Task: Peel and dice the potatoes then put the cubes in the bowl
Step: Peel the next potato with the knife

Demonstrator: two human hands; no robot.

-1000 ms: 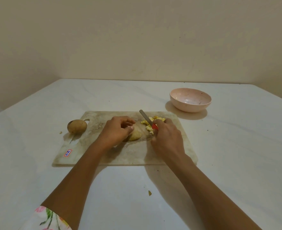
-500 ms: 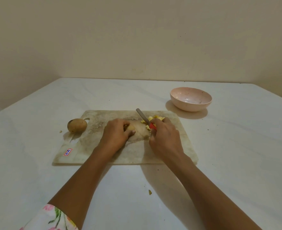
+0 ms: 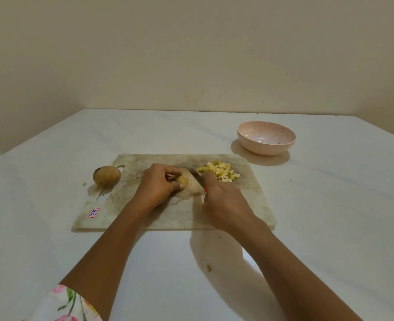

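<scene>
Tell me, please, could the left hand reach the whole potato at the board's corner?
Probably yes: nothing lies between the left hand and the whole potato, though it holds a potato piece.

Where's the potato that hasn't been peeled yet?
In the head view, the unpeeled potato sits at the cutting board's far-left corner, just left of the left hand.

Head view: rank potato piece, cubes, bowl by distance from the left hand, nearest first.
1. potato piece: gripped by the left hand, mid-board.
2. cubes: piled just to the hand's right, on the board's far side.
3. bowl: off the board, on the table at the far right.
</scene>
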